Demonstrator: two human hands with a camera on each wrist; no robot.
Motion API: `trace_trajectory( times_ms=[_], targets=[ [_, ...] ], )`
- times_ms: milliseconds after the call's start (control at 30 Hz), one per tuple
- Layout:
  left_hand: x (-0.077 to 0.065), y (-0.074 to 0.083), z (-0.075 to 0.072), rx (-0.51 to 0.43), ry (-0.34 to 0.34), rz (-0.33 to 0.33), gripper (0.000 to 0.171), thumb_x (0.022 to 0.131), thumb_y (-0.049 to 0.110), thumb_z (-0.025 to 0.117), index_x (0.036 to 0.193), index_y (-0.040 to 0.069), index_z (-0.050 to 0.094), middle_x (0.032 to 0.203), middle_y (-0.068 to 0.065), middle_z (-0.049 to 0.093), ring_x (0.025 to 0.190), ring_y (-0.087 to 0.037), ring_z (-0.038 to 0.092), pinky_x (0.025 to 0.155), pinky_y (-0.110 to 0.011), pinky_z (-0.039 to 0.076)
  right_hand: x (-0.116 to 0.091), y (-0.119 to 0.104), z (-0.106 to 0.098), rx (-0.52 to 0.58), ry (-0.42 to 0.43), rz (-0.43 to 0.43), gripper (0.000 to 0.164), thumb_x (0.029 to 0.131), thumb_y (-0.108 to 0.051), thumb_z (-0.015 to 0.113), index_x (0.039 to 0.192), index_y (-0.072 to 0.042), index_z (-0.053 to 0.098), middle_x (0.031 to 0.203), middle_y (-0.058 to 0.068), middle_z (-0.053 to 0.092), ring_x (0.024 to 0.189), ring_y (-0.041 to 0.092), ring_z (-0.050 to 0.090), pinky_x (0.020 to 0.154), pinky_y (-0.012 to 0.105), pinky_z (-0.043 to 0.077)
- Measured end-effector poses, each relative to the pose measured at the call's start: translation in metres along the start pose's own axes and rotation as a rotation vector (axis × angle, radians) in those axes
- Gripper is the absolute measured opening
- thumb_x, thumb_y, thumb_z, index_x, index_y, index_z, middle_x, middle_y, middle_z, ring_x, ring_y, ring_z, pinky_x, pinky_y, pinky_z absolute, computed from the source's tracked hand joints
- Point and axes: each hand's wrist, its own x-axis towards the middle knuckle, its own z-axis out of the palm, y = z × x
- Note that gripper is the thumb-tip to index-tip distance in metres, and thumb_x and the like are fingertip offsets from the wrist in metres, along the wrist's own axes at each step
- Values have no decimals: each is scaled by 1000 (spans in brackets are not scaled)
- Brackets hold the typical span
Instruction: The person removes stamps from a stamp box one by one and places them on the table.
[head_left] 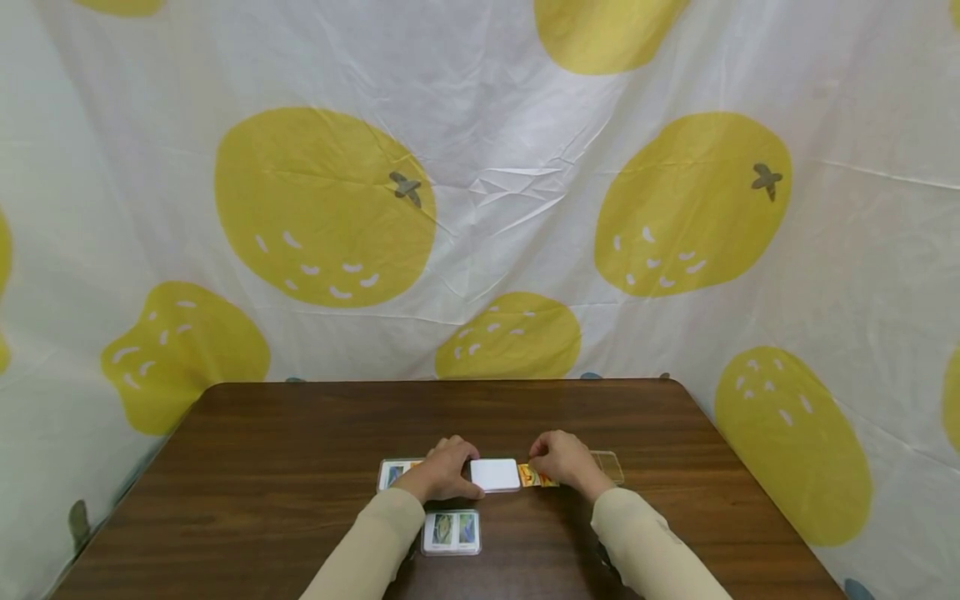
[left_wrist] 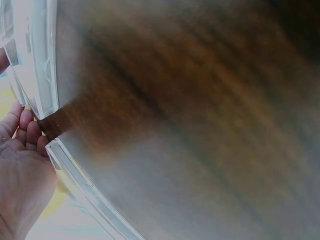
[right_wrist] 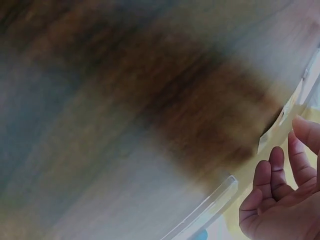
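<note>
A flat case with a white top (head_left: 497, 474) lies in the middle of the table. My left hand (head_left: 447, 471) grips its left end, thumb on the near edge and fingers on the far one. In the left wrist view the palm (left_wrist: 25, 182) shows beside clear plastic edges. Just right of the white case lie small orange cards (head_left: 529, 476). My right hand (head_left: 566, 458) is over them, fingertips close to their far edge, fingers loosely bent. The right wrist view shows its thumb (right_wrist: 307, 134) and fingers apart from each other.
A clear case with two picture cards (head_left: 451, 532) lies nearer me. Another picture-card case (head_left: 395, 472) is partly hidden behind my left hand. Beyond my right hand is a clear empty-looking case (head_left: 609, 466). The brown wooden table (head_left: 285, 467) meets a fruit-patterned cloth (head_left: 480, 250).
</note>
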Motion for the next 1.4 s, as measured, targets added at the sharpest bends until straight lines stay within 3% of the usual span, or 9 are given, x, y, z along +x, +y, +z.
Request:
trace_trajectory(
  times_ms=[300, 800, 1067, 1400],
  targets=[
    [1, -1, 1, 7, -2, 3, 53, 78, 32, 85, 117, 6, 61, 117, -6, 54, 109, -27, 47, 97, -46, 37, 1, 1, -14, 92, 45, -4, 5, 84, -13, 75, 87, -11, 71, 82, -2, 66, 76, 16, 57, 75, 39, 48],
    [0, 2, -1, 2, 3, -1, 53, 78, 31, 85, 117, 5, 61, 116, -7, 55, 110, -28, 47, 98, -47, 37, -2, 21, -34, 204, -51, -46, 21, 90, -14, 72, 108, -4, 71, 104, 3, 67, 95, 19, 61, 84, 42, 49],
    [0, 1, 0, 6, 5, 0, 52, 78, 32, 85, 116, 5, 61, 115, -7, 55, 109, -28, 47, 97, -46, 37, -6, 43, -51, 209, -70, -73, 31, 89, -19, 73, 115, -2, 69, 111, 7, 66, 95, 19, 58, 82, 40, 48],
    [1, -1, 2, 7, 7, -4, 53, 78, 32, 85, 117, 5, 62, 116, -6, 55, 110, -28, 47, 98, -46, 37, -17, 84, -69, 183, -83, -30, 45, 88, -21, 74, 124, 2, 63, 122, 16, 62, 112, 34, 57, 92, 51, 46]
  ],
)
